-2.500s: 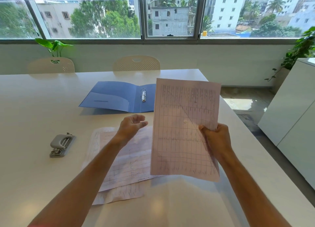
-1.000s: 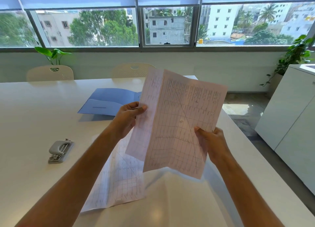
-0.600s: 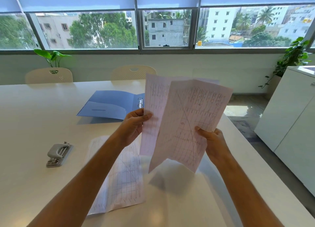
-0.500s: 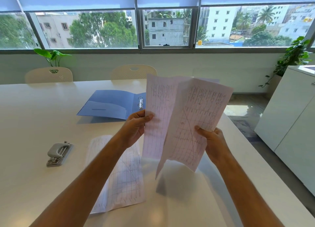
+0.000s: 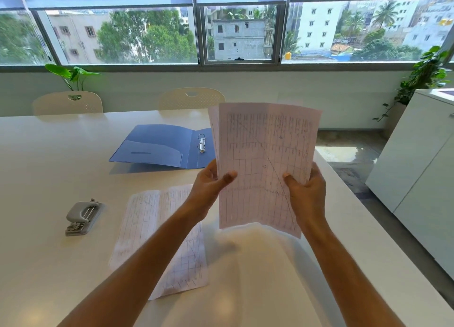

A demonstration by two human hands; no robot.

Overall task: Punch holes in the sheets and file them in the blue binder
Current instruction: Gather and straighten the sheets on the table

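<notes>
Both hands, left hand [image 5: 208, 186] and right hand [image 5: 307, 191], pinch the held sheets [image 5: 262, 164] by their side edges — light, floppy paper, best squared before punching.

Bare tabletop [image 5: 49, 159] lies open on the left and far left. The hole punch [image 5: 82, 217] sits left, loose sheets [image 5: 157, 228] near centre, the blue binder [image 5: 159, 146] farther back, two chairs [image 5: 191, 99] beyond the far edge.
</notes>
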